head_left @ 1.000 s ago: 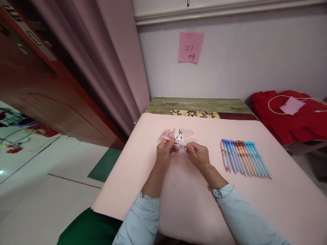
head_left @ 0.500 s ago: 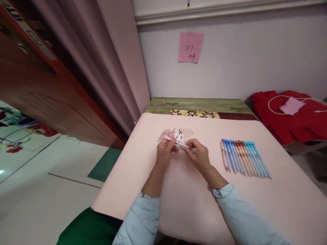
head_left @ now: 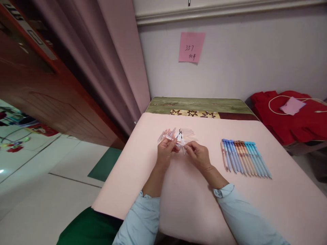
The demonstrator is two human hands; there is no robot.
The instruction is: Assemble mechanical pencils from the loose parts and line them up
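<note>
My left hand (head_left: 165,151) is closed around a slim pinkish pen barrel (head_left: 168,137), tilted down to the right. With fingertips pinched together, my right hand (head_left: 200,156) holds the whitish right end of the same piece; whether a separate part sits there is too small to tell. Just beyond my hands lie several loose pinkish barrels (head_left: 167,132), several white refills with dark tips (head_left: 180,133) and a group of thin clear pieces (head_left: 189,132). Off to the right, a row of pens (head_left: 245,158) in blue, brown and turquoise lies side by side.
A pale pink sheet (head_left: 184,197) covers most of the table, whose green wood-patterned end (head_left: 204,102) meets the wall. Red cloth (head_left: 301,126) with a white cord is at the right. A curtain (head_left: 120,61) and wooden door (head_left: 51,95) stand left.
My right fingers have closed in and shifted slightly left along the barrel's end, so less of its whitish end shows. My left hand has hardly moved.
</note>
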